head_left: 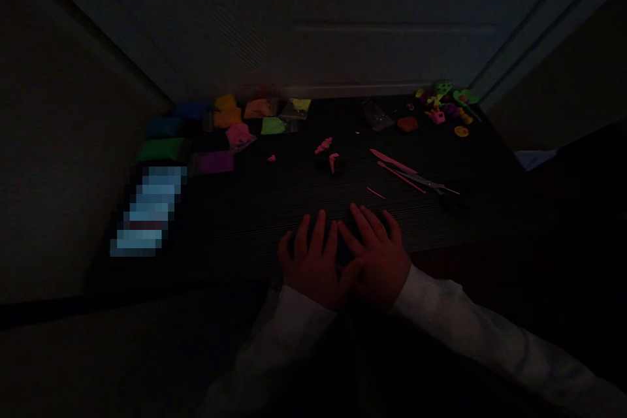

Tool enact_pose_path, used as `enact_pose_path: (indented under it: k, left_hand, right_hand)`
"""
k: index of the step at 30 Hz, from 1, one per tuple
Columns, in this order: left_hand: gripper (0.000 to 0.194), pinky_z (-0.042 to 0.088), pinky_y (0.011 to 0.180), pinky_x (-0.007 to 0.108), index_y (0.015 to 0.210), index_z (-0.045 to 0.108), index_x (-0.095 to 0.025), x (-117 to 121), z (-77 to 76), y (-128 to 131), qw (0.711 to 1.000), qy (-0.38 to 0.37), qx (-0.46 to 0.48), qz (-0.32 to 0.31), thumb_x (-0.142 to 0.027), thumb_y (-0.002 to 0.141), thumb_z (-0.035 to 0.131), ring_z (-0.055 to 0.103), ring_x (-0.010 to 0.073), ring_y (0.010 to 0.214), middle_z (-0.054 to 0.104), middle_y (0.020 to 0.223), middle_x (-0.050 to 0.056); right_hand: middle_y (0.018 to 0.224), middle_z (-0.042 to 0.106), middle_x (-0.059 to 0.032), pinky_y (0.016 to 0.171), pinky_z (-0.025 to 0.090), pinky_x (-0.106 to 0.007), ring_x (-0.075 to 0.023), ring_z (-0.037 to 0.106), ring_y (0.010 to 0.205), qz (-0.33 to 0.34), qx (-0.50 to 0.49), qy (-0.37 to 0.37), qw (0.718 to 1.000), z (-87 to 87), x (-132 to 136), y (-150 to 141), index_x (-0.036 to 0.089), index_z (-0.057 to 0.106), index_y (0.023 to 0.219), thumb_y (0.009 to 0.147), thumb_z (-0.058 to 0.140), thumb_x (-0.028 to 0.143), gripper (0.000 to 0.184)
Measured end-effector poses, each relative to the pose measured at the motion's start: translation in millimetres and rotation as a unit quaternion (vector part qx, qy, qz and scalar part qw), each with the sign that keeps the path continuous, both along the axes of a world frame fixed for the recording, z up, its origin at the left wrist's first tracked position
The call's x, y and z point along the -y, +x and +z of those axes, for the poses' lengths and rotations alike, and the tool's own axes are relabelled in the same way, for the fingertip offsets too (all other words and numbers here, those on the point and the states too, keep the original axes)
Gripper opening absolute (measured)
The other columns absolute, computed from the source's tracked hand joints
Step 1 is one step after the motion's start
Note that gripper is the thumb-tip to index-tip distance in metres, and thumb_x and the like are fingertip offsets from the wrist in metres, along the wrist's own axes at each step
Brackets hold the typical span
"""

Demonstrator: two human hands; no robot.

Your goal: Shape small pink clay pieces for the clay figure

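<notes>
In dim light, my left hand (313, 264) lies flat on the dark tabletop (235, 209) near its front edge, fingers spread. Beside it my right hand (377, 258) rests palm down with its fingers stretched forward. The thumbs meet or overlap; neither hand holds anything. Ahead of the fingers are a thin pink strip (376, 192), a lumpy pink piece (324, 145) and a small pink shape (334, 162) that look like modelling clay. Right of them lie a pink modelling knife (392, 160), a thin pink stick (401, 177) and scissors (431, 184).
Colourful clay packets, among them a purple one (215, 162) and a green one (160, 149), line the back left. A lit, blurred screen (149, 209) lies at left. Small colourful figures (443, 108), a red lump (407, 124) and a clear packet (376, 115) sit at the back right.
</notes>
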State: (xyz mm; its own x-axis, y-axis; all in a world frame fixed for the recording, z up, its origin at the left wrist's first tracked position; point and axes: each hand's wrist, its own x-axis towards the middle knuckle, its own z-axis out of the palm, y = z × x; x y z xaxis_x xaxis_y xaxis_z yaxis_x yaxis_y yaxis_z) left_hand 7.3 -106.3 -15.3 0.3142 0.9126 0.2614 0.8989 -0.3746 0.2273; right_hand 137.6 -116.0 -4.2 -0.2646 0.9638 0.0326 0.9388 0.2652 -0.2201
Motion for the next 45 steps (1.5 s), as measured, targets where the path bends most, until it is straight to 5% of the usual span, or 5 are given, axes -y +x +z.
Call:
enact_pose_path:
  k: [45]
  left_hand:
    - [0.061,0.017,0.095,0.054,0.117,0.051,-0.013,-5.6,4.0,-2.1,1.0,0.006,0.009,0.012,-0.054,0.074,0.039,0.032,0.0348,0.12,0.041,0.132,0.014]
  right_hand:
    - [0.143,0.016,-0.0154,0.099,0.005,-0.052,-0.0288,0.017,0.128,-0.023,0.006,0.02,1.0,3.7,-2.6,12.7,0.022,0.033,0.13,0.077,0.039,0.054,0.063]
